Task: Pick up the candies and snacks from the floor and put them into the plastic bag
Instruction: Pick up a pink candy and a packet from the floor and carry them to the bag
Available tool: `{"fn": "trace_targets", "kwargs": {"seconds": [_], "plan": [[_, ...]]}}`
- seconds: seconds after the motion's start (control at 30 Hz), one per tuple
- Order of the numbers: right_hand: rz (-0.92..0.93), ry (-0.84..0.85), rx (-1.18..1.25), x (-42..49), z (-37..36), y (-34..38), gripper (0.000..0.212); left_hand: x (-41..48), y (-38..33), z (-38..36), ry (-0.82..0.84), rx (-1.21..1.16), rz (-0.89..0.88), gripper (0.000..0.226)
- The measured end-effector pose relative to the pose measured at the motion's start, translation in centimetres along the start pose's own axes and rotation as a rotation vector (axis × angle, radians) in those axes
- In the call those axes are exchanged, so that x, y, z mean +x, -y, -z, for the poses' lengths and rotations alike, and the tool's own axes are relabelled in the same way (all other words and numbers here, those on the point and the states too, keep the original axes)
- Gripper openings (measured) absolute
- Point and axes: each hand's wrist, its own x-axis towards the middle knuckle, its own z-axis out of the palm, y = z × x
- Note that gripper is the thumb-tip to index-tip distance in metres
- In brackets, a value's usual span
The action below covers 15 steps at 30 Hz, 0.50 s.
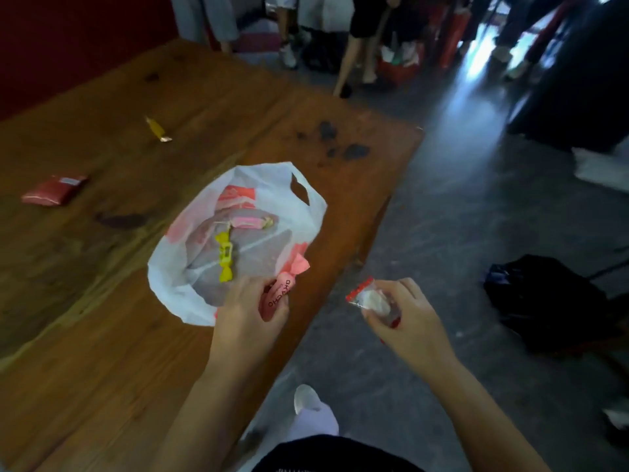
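Head-worn camera, forward and down, close above plastic bag [269, 178]

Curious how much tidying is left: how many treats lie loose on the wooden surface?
2. A gold-wrapped candy lies toward the far left, and a red snack packet lies near the left edge. The plastic bag may hide others.
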Motion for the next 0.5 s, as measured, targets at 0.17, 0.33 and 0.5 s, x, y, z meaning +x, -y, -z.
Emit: {"fn": "trace_targets", "kwargs": {"seconds": [0.17, 0.33, 0.5], "plan": [[0.164, 0.143, 0.018, 6.4, -1.8, 1.5, 0.038, 2.3, 1.8, 0.6, -0.126, -0.01, 0.155, 0.027], [0.342, 0.313, 0.07, 11.8, -4.8, 3.9, 0.045, 3.1, 3.2, 1.2, -0.247, -0.04, 0.314, 0.027], [0.46, 0.469, 0.041, 16.9, -8.7, 7.0, 0.046, 3.4, 3.6, 2.2, -0.376, -0.003, 0.468, 0.027]]}}
